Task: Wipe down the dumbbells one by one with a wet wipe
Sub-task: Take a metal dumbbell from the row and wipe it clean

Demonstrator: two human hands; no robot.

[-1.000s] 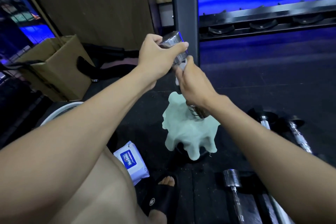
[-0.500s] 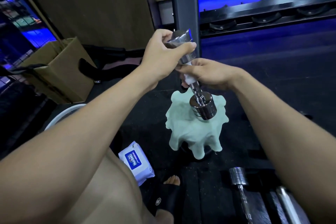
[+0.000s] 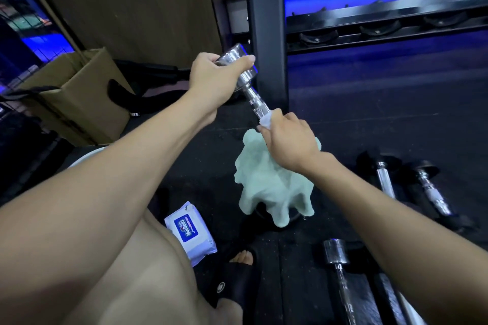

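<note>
Dark, speckled rubber flooring [image 3: 369, 119] is lit blue beside a black steel rack upright [image 3: 266, 34]. A chrome dumbbell [image 3: 245, 79], its handle knurled, is held tilted in the air: its upper head is gripped by the left hand [image 3: 211, 75], while a crumpled white wet wipe [image 3: 265, 120] is pinched around the handle by the right hand [image 3: 289, 140]. The lower head is hidden behind that hand, above a pale green cloth [image 3: 272, 187]

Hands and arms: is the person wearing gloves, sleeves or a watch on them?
No. The left hand and right hand are bare, with no gloves, rings or watch showing. Both forearms are bare too, with no sleeves in view.
</note>
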